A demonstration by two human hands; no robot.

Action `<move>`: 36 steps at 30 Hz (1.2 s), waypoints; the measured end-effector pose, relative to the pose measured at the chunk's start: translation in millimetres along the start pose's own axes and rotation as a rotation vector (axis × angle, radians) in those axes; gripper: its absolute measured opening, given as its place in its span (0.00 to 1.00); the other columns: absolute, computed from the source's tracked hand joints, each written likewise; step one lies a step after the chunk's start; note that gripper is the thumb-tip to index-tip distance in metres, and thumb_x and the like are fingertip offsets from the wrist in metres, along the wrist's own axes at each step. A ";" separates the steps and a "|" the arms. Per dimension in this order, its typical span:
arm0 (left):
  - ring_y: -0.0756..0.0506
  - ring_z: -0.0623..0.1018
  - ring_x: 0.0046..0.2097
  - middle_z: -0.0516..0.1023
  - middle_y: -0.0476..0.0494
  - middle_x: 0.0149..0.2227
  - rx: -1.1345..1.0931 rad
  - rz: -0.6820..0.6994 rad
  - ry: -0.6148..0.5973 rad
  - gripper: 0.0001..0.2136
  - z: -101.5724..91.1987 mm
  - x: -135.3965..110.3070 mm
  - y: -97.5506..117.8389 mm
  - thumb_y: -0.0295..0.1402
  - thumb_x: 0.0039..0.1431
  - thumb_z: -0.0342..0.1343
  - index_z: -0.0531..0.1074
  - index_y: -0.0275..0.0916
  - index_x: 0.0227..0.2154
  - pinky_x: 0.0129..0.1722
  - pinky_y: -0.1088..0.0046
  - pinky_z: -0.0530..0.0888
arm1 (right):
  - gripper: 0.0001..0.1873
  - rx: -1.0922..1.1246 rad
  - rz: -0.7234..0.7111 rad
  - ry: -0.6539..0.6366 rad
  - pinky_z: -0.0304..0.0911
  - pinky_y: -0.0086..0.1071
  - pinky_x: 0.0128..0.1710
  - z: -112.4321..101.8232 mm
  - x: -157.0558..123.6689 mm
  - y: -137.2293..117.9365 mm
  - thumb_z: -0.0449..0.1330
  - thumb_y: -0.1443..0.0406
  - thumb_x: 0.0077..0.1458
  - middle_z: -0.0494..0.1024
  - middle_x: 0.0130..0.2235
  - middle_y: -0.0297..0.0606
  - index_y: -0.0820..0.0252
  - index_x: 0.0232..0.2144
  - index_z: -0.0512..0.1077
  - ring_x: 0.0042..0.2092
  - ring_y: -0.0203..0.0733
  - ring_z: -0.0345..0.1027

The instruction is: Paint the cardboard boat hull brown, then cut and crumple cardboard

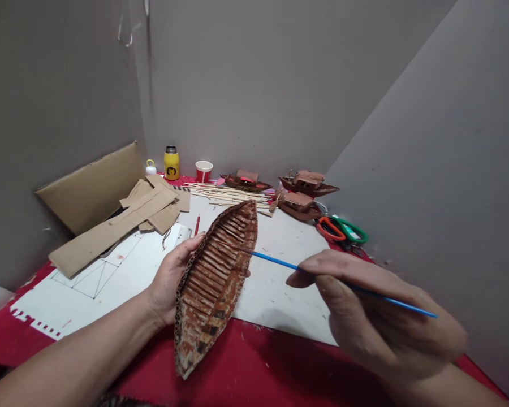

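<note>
A model boat hull (pixel 214 277) of ribbed cardboard, covered unevenly in reddish-brown paint, is tilted up above the table. My left hand (pixel 173 277) grips it from the left side and underneath, the thumb along its corrugated edge. In my right hand (pixel 373 311) is a thin paintbrush (pixel 275 259) with a blue handle, pinched between thumb and fingers. Its tip touches the inside of the hull near the right edge. Bare cardboard shows through the paint toward the hull's near end, along with a few dark patches.
Behind lie thin wooden sticks (pixel 229 194), finished brown model boats (pixel 307 183), a paper cup (pixel 204 171) and a yellow bottle (pixel 172 164). Cardboard strips (pixel 114 226) cover a drawing sheet (pixel 80 305) at left. Scissors with orange (pixel 331 229) and green handles lie right. Grey walls enclose the table.
</note>
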State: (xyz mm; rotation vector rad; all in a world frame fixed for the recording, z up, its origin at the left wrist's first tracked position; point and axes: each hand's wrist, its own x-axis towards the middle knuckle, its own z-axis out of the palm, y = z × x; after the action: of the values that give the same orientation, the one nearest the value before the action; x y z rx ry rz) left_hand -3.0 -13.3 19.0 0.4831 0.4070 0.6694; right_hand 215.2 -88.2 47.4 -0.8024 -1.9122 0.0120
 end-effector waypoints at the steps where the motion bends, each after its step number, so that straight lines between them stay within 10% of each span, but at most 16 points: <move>1: 0.40 0.85 0.35 0.86 0.31 0.34 0.005 -0.006 -0.017 0.27 -0.9 0.3 -0.4 0.40 0.68 0.40 0.83 0.27 0.38 0.37 0.68 0.80 | 0.19 0.004 -0.006 -0.011 0.71 0.31 0.32 1.2 -0.2 1.0 0.59 0.77 0.60 0.82 0.34 0.36 0.56 0.51 0.73 0.34 0.37 0.77; 36: 0.40 0.85 0.35 0.86 0.33 0.35 -0.034 -0.012 -0.065 0.24 -1.9 0.4 -0.8 0.37 0.68 0.42 0.82 0.27 0.38 0.40 0.67 0.80 | 0.23 -0.010 -0.023 -0.037 0.71 0.32 0.30 0.3 1.2 0.4 0.59 0.79 0.58 0.82 0.34 0.36 0.54 0.51 0.74 0.32 0.40 0.76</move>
State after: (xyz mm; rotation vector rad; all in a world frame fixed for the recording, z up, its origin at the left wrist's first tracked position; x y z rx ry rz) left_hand -3.3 -13.0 17.0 0.4684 0.3364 0.6468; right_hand 214.8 -87.1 48.1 -0.7922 -1.9575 0.0036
